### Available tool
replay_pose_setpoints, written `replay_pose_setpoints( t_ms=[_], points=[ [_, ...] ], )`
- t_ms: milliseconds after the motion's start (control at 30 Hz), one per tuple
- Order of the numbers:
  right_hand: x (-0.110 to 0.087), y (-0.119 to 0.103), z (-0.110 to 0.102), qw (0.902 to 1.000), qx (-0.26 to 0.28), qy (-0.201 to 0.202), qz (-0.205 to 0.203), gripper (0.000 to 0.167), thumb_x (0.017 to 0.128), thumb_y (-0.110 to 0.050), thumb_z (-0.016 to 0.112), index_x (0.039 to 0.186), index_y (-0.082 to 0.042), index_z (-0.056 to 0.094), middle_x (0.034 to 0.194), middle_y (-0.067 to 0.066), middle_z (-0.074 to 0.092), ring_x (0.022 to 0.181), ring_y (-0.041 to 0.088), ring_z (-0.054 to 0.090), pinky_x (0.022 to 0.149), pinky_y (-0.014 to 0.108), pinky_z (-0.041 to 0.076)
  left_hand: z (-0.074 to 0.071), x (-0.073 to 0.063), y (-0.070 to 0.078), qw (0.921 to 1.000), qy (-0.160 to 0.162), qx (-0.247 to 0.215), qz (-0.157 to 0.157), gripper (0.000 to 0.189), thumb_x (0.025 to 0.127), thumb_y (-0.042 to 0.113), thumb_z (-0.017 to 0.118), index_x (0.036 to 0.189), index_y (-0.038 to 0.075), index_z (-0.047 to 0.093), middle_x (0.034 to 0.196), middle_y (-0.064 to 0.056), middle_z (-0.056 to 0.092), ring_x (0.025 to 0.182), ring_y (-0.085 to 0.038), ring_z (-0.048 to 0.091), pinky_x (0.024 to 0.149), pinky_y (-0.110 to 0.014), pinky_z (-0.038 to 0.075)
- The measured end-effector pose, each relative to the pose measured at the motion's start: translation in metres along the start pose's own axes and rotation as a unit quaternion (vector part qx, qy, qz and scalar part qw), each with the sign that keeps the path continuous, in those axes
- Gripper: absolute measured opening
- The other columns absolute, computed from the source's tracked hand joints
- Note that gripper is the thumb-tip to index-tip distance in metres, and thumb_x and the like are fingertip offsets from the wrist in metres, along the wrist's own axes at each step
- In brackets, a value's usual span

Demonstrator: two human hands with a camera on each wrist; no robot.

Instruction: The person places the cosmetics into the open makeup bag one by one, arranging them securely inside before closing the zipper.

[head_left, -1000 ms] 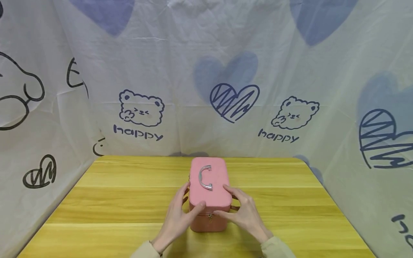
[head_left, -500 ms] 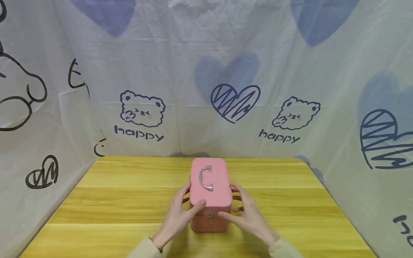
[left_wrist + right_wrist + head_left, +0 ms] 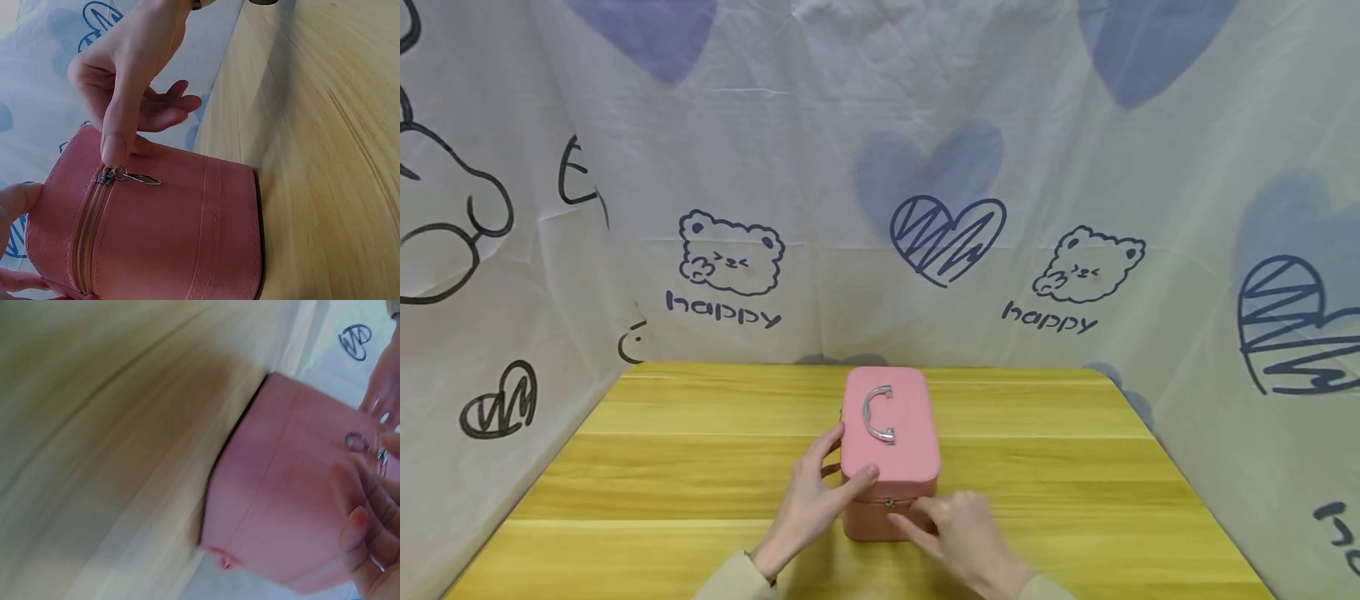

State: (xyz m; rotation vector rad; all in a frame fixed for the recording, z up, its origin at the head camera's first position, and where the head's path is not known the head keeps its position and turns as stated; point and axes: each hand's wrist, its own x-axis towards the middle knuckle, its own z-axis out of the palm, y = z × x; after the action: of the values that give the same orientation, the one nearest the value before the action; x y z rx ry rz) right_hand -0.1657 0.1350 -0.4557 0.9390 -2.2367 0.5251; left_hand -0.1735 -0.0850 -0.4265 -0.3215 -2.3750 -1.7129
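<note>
A pink zippered cosmetic case (image 3: pixel 887 462) stands upright and closed on the table, its curved silver handle (image 3: pixel 867 414) on the lid. My left hand (image 3: pixel 808 492) grips the near left corner, the thumb on the lid's front edge and the fingers along the left side. At the front, my right hand (image 3: pixel 962 529) is beside the zipper, fingers loosely bent. In the left wrist view a fingertip is right at the zipper slider (image 3: pixel 106 175), and the silver pull tab (image 3: pixel 144 179) hangs free. The right wrist view is blurred and shows the pull tab (image 3: pixel 356 442) near the fingers.
The wooden table (image 3: pixel 700 450) extends on both sides of the case. A white cloth backdrop (image 3: pixel 820 167) with hearts and bears surrounds the table at the back and sides. A small pink tab (image 3: pixel 225 558) sticks out low on the case's side.
My right hand has let go of the case's right side and moved round to the front by the zipper, its fingers more bent. The left hand and the case have stayed put.
</note>
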Motion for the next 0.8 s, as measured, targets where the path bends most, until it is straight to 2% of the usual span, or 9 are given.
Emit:
replay_pose_setpoints(
  t_ms=[233,433,633,800],
  points=[
    [0.008,-0.018,0.005,0.9987,-0.047,-0.005,0.018,0.036,0.087,-0.035,0.076,0.06,-0.022,0.056,0.046,-0.015,0.036,0.049,-0.009,0.021,0.047,0.006,0.013,0.0,0.0,0.0,1.0,0.009,-0.002,0.002,0.076,0.085,0.027,0.081,0.146,-0.003,0.047,0.147,-0.022,0.054,0.132,-0.037,0.055,0.098,-0.045,0.056],
    [0.01,-0.024,0.011,0.9972,-0.062,0.024,0.034,0.034,0.077,-0.029,0.084,0.059,-0.021,0.057,0.045,-0.013,0.037,0.047,-0.007,0.025,0.046,0.008,0.015,-0.001,0.0,-0.001,0.9999,0.012,-0.002,0.003,0.076,0.085,0.027,0.081,0.146,-0.004,0.047,0.146,-0.022,0.055,0.131,-0.038,0.055,0.097,-0.045,0.056],
    [0.012,-0.027,0.014,0.9969,-0.042,0.031,0.059,0.036,0.073,-0.016,0.086,0.054,-0.021,0.055,0.044,-0.013,0.038,0.049,-0.009,0.023,0.049,0.006,0.014,0.0,0.001,-0.002,1.0,0.008,-0.003,0.002,0.076,0.086,0.027,0.081,0.147,-0.002,0.047,0.147,-0.021,0.054,0.132,-0.037,0.055,0.097,-0.045,0.056],
    [0.01,-0.023,0.01,0.9985,-0.008,0.031,0.044,0.028,0.067,-0.008,0.084,0.057,-0.021,0.061,0.045,-0.014,0.045,0.051,-0.012,0.025,0.05,0.004,0.017,0.0,0.0,-0.002,1.0,0.007,-0.002,0.001,0.076,0.085,0.027,0.081,0.147,-0.003,0.047,0.147,-0.021,0.054,0.132,-0.037,0.055,0.098,-0.044,0.056]
  ],
)
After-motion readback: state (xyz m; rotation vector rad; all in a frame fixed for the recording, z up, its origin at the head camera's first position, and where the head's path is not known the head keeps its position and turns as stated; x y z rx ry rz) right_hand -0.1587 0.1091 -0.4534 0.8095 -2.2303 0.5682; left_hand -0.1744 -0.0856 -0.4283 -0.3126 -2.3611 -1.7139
